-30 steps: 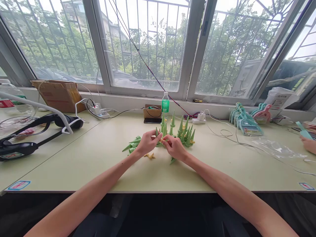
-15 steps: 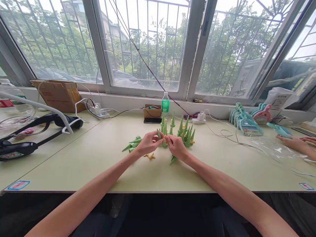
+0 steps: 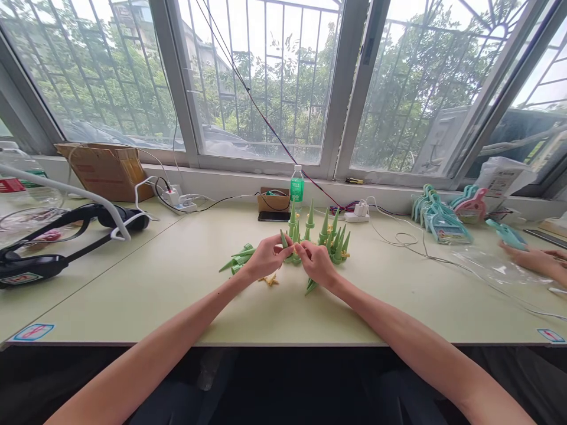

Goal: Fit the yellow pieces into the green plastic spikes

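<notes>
In the middle of the table, my left hand (image 3: 268,258) is closed round a green plastic cone-shaped spike (image 3: 283,239), its point tilted up. My right hand (image 3: 319,262) meets it fingertip to fingertip, pinching what looks like a small yellow plastic piece at the spike; the fingers mostly hide it. Just beyond both hands several green spikes (image 3: 325,229) stand upright, some with yellow pieces fitted. Loose green spikes (image 3: 239,260) lie left of my left hand. Small yellow pieces (image 3: 269,280) rest on the table below my hands. Another green spike (image 3: 311,287) lies under my right wrist.
A green-labelled bottle (image 3: 296,188) and a dark phone (image 3: 273,216) stand behind the spikes. Black goggles (image 3: 66,236) lie left. Cables (image 3: 405,239) cross the right side near blue hangers (image 3: 443,218). At far right a co-worker's hand (image 3: 527,258) holds a light-blue item (image 3: 508,234).
My hands stay together at the spike with only slight finger movement. The co-worker's hand and its light-blue item have shifted a little to the right.
</notes>
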Motion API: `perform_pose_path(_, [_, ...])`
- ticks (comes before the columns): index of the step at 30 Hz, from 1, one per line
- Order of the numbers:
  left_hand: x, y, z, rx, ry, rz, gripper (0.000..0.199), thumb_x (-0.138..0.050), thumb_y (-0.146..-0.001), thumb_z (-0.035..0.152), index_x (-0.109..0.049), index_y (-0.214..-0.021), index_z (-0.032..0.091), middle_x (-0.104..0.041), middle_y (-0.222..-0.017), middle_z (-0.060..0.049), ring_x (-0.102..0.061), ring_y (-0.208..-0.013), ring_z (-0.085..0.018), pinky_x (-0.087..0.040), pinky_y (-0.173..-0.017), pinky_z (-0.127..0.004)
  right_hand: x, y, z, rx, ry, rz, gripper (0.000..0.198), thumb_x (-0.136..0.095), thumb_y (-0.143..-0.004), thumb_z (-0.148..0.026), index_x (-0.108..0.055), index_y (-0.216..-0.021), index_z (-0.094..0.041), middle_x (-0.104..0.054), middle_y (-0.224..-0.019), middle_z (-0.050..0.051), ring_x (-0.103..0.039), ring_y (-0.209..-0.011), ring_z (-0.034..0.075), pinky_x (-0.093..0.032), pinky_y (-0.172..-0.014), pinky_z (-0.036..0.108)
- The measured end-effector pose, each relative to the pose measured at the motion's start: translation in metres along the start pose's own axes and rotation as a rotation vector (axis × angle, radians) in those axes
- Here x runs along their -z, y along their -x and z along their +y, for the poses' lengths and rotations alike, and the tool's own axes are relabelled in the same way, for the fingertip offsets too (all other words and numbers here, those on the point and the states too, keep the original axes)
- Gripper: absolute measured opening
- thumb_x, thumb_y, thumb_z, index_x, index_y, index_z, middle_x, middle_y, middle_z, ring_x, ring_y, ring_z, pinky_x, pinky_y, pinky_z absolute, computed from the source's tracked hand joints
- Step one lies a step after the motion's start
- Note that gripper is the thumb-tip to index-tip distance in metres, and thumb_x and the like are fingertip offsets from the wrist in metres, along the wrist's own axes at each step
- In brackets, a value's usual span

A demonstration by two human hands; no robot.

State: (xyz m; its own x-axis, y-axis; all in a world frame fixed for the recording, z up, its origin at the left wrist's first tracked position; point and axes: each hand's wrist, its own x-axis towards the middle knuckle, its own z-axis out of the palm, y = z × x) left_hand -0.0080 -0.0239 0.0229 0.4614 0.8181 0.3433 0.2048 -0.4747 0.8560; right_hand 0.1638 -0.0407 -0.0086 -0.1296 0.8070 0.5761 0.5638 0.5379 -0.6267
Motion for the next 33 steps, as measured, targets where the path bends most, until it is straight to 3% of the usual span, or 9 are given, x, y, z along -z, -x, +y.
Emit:
perform_pose_path(7, [-0.0002, -0.0015, 0.0017, 0.001, -0.006, 0.056, 0.027, -0.060, -0.083, 0.043, -0.051, -0.082, 0.017, -0.041, -0.059, 0.005, -0.043, -0.043, -0.007, -0.032, -0.037, -0.018, 0.0027, 0.0013, -0.0062, 0.001, -0.049, -0.039, 0.030, -0.040, -0.096, -0.045, -0.053, -0.087, -0.020, -0.038, -0.047, -0.008, -0.031, -0.042, 0.010, -0.024, -0.048, 0.023])
perform_pose_path(16, [-0.0003, 0.0003, 0.0060, -0.032, -0.041, 0.057, 0.022, -0.059, -0.083, 0.038, -0.052, -0.081, 0.016, -0.041, -0.060, 0.005, -0.040, -0.046, -0.006, -0.034, -0.042, -0.017, 0.0019, 0.0009, -0.0047, 0.009, -0.051, -0.047, 0.027, -0.040, -0.096, -0.039, -0.048, -0.079, -0.020, -0.035, -0.050, -0.007, -0.030, -0.045, 0.010, -0.023, -0.048, 0.023])
perform_pose_path(25, [-0.0001, 0.0015, 0.0046, -0.080, -0.092, 0.020, 0.020, -0.057, -0.085, 0.036, -0.053, -0.082, 0.016, -0.041, -0.063, 0.005, -0.035, -0.049, -0.005, -0.028, -0.042, -0.017, 0.0005, -0.0003, -0.0019, 0.022, 0.006, -0.022, 0.038, -0.037, -0.096, -0.039, -0.031, -0.064, -0.021, -0.034, -0.053, -0.005, -0.028, -0.050, 0.010, -0.023, -0.051, 0.025])
perform_pose_path(33, [-0.0009, 0.0004, 0.0009, -0.102, -0.119, 0.039, 0.019, -0.056, -0.086, 0.035, -0.052, -0.082, 0.016, -0.040, -0.063, 0.005, -0.032, -0.049, -0.005, -0.028, -0.044, -0.017, 0.0034, 0.0001, -0.0060, -0.007, -0.025, -0.033, 0.031, -0.039, -0.096, -0.041, -0.044, -0.072, -0.020, -0.037, -0.051, -0.006, -0.031, -0.048, 0.010, -0.025, -0.050, 0.024])
